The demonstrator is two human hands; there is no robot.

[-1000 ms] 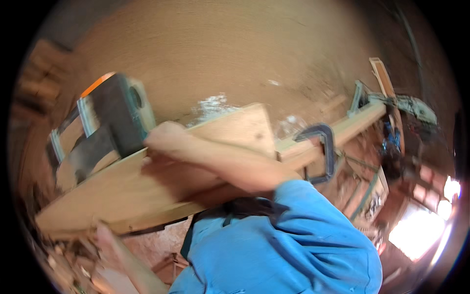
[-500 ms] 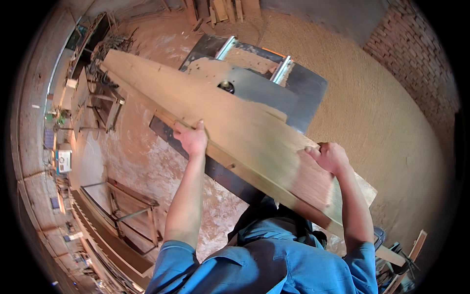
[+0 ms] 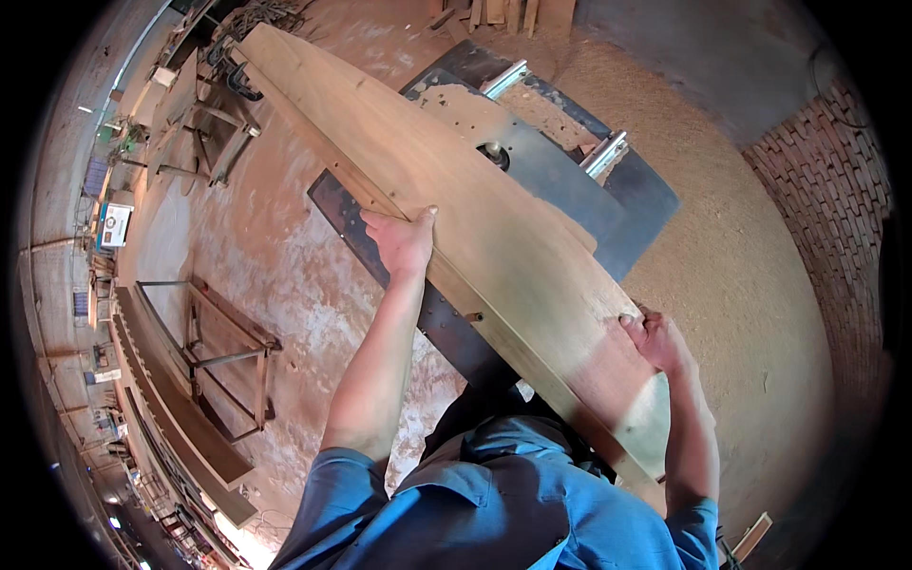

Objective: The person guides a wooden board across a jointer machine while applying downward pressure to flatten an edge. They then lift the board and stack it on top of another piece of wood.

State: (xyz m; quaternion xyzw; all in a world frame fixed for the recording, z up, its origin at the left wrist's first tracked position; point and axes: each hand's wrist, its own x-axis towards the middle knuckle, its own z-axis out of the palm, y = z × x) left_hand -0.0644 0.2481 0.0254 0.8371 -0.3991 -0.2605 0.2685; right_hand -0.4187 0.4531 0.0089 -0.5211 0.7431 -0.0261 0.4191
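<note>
A long, broad wooden board [image 3: 475, 223] lies slantwise over a dark metal machine table [image 3: 651, 204], from far left to near right. A narrower wooden strip [image 3: 532, 366] runs along its near edge, with a small dark peg [image 3: 474, 316] sticking out. My left hand [image 3: 404, 242] is closed on that near edge, thumb on the upper face, other fingers partly hidden. At the board's right end my right hand [image 3: 660, 342] grips the far edge, thumb on top and fingers out of sight. Just past the board's far edge, a round opening [image 3: 493, 155] shows in the table.
Two shiny metal rails [image 3: 604, 154] stand on the table's far side. Sawdust [image 3: 741, 313] covers the floor at right, before a brick wall [image 3: 817, 180]. Wooden frames [image 3: 228, 356] and a trestle [image 3: 218, 133] stand at left. Wood offcuts [image 3: 513, 14] lean at the back.
My view has swung, so board and machine both appear turned clockwise, with the machine farther right. Both hands keep their hold on the board.
</note>
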